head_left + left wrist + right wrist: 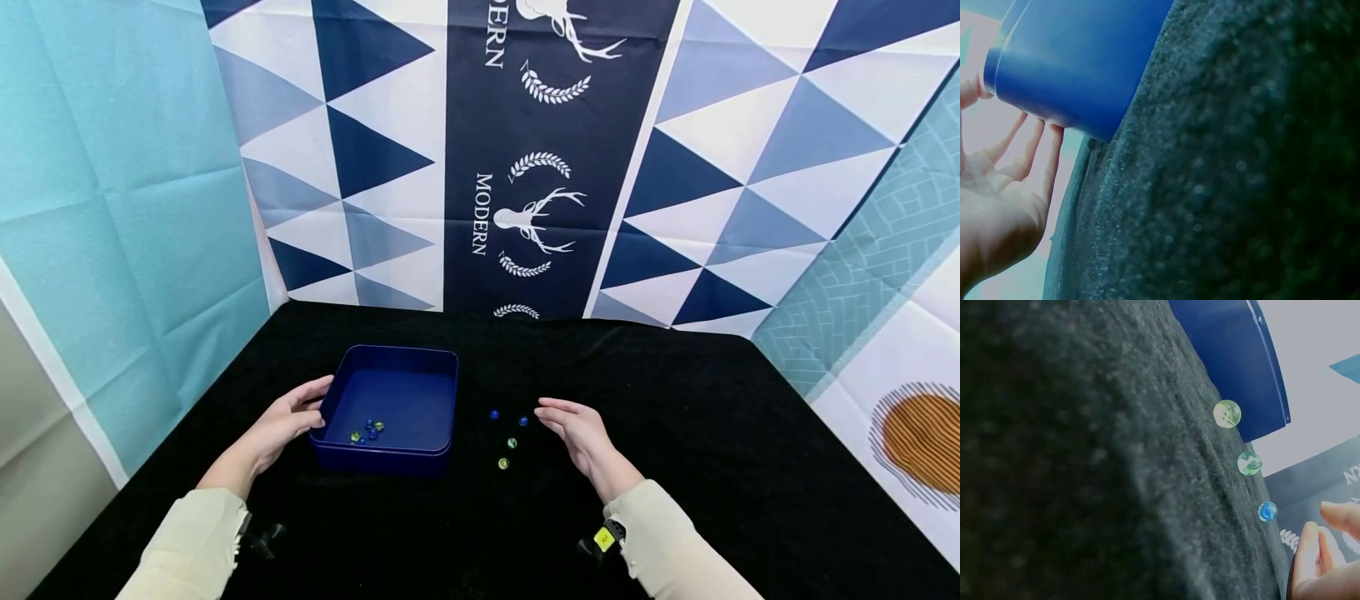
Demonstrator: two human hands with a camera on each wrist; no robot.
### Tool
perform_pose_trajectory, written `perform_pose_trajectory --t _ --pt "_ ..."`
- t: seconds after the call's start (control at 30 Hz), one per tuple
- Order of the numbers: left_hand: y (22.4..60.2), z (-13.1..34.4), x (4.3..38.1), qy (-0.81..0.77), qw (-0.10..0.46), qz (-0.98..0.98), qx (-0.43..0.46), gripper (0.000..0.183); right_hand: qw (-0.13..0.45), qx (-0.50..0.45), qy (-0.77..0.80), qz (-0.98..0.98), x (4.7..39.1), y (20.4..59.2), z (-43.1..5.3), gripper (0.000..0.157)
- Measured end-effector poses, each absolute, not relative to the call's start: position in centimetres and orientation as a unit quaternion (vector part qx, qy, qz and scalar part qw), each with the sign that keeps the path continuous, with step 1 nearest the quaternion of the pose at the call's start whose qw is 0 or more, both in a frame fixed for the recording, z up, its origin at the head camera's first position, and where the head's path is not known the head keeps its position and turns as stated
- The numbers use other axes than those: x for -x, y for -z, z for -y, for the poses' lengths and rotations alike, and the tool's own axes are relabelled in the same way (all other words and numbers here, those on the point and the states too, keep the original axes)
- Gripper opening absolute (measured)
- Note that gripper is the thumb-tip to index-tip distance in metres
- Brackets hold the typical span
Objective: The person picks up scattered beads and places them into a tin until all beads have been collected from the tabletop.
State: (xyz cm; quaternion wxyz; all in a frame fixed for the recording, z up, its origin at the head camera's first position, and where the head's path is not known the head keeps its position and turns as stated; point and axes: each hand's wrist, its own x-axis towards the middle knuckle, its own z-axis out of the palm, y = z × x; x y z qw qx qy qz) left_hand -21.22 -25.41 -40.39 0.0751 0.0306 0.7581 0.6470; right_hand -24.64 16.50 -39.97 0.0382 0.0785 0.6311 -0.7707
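Note:
A dark blue rectangular box [405, 392] stands on the black cloth, with several blue and yellow-green marbles [372, 433] inside near its front left. My left hand [285, 425] touches the box's left side; in the left wrist view its extended fingers [1054, 150] rest against the outer wall, thumb by the rim. To the right of the box lie two blue marbles [494, 414], a green marble [512, 443] and a yellowish marble [503, 463]. My right hand [581, 433] hovers just right of them, nearest a blue marble [1267, 511], thumb and fingers apart and holding nothing.
Black cloth [675, 417] covers the table. Patterned fabric hangings [382, 167] rise behind it, and a turquoise hanging [135, 208] is at the left. A strap with a yellow tag [603, 539] sits at the right wrist.

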Motion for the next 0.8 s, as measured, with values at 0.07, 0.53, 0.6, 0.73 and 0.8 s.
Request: perform_pose_trajectory --t 0.07,0.53,0.6,0.73,0.8 --pt "40.4 25.4 21.2 -0.648 0.076 -0.757 -0.03 0.072 0.043 -0.077 0.765 -0.638 24.9 40.1 -16.3 0.04" --pt "40.4 25.6 21.2 -0.653 0.079 -0.753 -0.031 0.073 0.038 -0.016 0.578 -0.815 25.4 40.7 -15.5 0.034" --pt "40.3 25.6 21.2 -0.654 0.079 -0.752 -0.03 0.073 0.036 -0.01 0.557 -0.83 25.5 40.6 -15.4 0.03" --pt "40.3 25.6 21.2 -0.653 0.08 -0.752 -0.029 0.072 0.031 -0.001 0.528 -0.849 25.5 40.6 -15.3 0.024" --pt "40.3 25.5 21.2 -0.653 0.08 -0.752 -0.028 0.072 0.03 -0.001 0.522 -0.853 25.6 40.5 -15.3 0.022"
